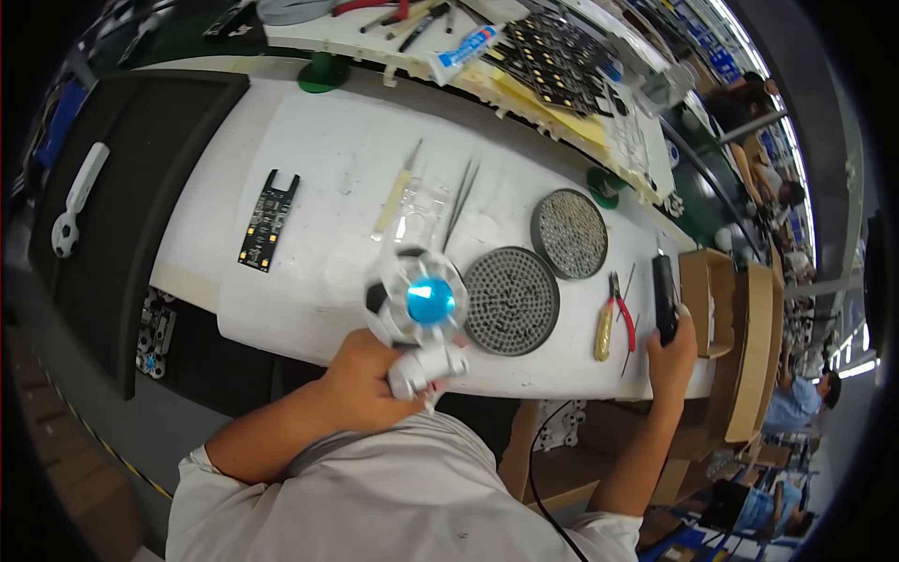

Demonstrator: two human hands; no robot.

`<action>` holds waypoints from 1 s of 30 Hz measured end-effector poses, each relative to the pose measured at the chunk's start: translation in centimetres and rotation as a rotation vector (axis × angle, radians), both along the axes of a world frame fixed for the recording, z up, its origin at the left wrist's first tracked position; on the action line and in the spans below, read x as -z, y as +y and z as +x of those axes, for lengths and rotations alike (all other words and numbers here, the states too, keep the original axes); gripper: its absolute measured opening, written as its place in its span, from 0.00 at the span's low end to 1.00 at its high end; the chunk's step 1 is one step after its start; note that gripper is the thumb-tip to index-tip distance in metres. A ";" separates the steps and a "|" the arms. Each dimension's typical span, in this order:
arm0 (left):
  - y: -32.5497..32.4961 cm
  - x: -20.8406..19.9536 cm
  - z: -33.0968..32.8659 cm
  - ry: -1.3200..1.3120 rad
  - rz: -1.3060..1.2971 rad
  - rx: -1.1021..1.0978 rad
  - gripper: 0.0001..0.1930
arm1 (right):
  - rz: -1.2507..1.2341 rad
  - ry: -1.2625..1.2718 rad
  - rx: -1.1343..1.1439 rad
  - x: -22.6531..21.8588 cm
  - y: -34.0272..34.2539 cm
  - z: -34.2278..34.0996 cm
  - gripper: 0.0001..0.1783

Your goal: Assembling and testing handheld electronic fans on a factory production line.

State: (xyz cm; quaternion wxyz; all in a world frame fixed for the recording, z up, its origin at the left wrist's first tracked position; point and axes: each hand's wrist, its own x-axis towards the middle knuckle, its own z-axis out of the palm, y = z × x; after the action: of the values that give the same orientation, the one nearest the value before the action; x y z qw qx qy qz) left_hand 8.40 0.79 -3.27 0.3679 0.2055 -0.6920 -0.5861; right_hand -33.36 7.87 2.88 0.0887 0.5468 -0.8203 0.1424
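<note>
My left hand (pixel 361 379) is closed around a white device with a football-patterned round head (pixel 384 304) and a blue lens, held up in front of my body over the table's near edge. At the right end of the table, my right hand (pixel 672 361) grips a black electric screwdriver (pixel 664 290), its tip pointing away from me. Just left of that hand lie pliers (pixel 613 314) with one yellow and one red handle. Two round dark trays stand between my hands: the nearer tray (pixel 512 349) has a grid of small holes, the farther tray (pixel 569 273) holds many small metal pieces.
A black circuit board (pixel 269 222), tweezers (pixel 461 204), a craft knife (pixel 397 199) and clear plastic parts (pixel 420 214) lie on the white table. A black tray (pixel 103 244) at left bears another white football-headed piece (pixel 80 199). Cardboard boxes (pixel 749 351) stand right; a raised shelf (pixel 581 131) runs behind.
</note>
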 end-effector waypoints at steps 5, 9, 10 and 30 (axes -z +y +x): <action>1.4 -4.3 -2.4 0.130 0.184 0.087 0.28 | -0.038 -0.094 -0.196 -5.5 2.9 9.6 0.29; 1.2 -4.4 -4.4 0.098 0.406 0.103 0.28 | 0.087 -0.074 -0.715 -5.5 0.7 15.6 0.31; 1.0 -4.4 -5.1 0.076 0.431 0.072 0.28 | 0.047 -0.063 -0.764 -5.1 0.4 16.7 0.30; 4.7 -8.8 -5.3 0.379 0.535 0.153 0.13 | -1.054 -1.274 -0.847 -3.0 0.9 22.4 0.36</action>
State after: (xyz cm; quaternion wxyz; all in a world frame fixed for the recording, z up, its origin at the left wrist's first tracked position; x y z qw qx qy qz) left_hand 3.11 5.45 5.57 0.3779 0.1294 -0.4465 -0.8006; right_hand -10.92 8.74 5.91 -0.2011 0.5083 -0.2757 0.7907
